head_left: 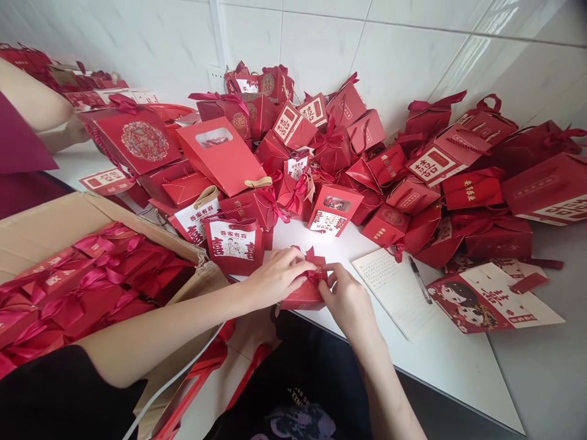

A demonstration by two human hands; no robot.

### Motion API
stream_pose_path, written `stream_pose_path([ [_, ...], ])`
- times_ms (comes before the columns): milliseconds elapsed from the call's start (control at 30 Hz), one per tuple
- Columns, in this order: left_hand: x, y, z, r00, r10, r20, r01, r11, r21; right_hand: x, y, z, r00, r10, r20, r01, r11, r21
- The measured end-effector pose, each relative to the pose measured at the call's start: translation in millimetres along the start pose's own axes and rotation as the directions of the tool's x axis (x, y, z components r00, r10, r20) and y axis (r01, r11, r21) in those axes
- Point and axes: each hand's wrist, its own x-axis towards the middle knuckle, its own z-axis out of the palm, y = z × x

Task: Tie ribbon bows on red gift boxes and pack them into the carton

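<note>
A small red gift box [300, 299] sits at the front edge of the white table. Its dark pink ribbon [312, 275] crosses the top, between my two hands. My left hand [282, 278] reaches in from the left and pinches the ribbon, thumb and forefinger closed. From the right, my right hand [347, 299] has its fingers bent together at the ribbon's other side, against the box. The fingertips partly cover the knot, so its exact form is hidden. Just behind my left hand stands a red gift bag [235, 244] with a white printed front.
An open cardboard box [87, 211] on the left holds several ribboned red boxes [105, 263]. Red gift boxes [330, 146] pile up along the tiled wall. A written notepad [389, 287], a pen [419, 280] and a flattened printed carton [490, 299] lie right. Another person's arm [34, 98] is at far left.
</note>
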Motion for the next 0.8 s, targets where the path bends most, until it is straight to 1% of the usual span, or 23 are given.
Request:
stream_pose_path([
  [33, 0.3, -0.2, 0.4, 1.0, 0.007, 0.004, -0.007, 1.0, -0.001, -0.2, -1.1, 1.8, 1.0, 0.002, -0.011, -0.002, 1.0, -0.023],
  [100, 0.7, -0.5, 0.6, 1.0, -0.002, 0.017, 0.002, 1.0, 0.0, -0.6, -3.8, 6.4, 0.997, -0.026, -0.07, 0.018, 0.994, -0.106],
  [200, 0.7, -0.7, -0.2, 0.999, -0.041, 0.032, 0.041, 0.999, 0.01, -1.0, -6.5, 11.5, 0.982, -0.121, -0.143, 0.087, 0.971, -0.223],
  [300, 0.3, -1.2, -1.1, 0.998, -0.058, 0.035, 0.057, 0.998, 0.016, -1.2, -4.1, 11.4, 0.972, -0.179, -0.154, 0.126, 0.945, -0.302],
  [400, 0.5, -1.9, -1.4, 0.997, -0.064, 0.035, 0.063, 0.998, 0.013, -1.8, 1.6, 6.9, 0.974, -0.182, -0.136, 0.135, 0.944, -0.301],
  [467, 0.8, -2.0, -1.4, 0.997, -0.066, 0.036, 0.066, 0.998, 0.013, -2.7, 6.0, 2.6, 0.982, -0.157, -0.1, 0.132, 0.966, -0.225],
  [567, 1.2, -1.7, -1.7, 0.997, -0.066, 0.035, 0.066, 0.998, 0.016, -4.7, 12.6, -4.5, 0.994, -0.109, 0.009, 0.109, 0.994, 0.013],
  [633, 1.3, -1.2, -2.1, 0.997, -0.068, 0.038, 0.068, 0.997, 0.023, -6.4, 16.0, -8.8, 0.995, -0.06, 0.082, 0.043, 0.98, 0.193],
  [700, 1.6, -0.9, -2.4, 0.997, -0.068, 0.042, 0.067, 0.997, 0.03, -7.9, 17.4, -11.6, 0.994, 0.019, 0.105, -0.053, 0.942, 0.333],
  [800, 1.8, -1.0, -2.4, 0.997, -0.067, 0.042, 0.066, 0.997, 0.043, -8.1, 14.7, -11.4, 0.984, 0.143, 0.105, -0.174, 0.888, 0.425],
])
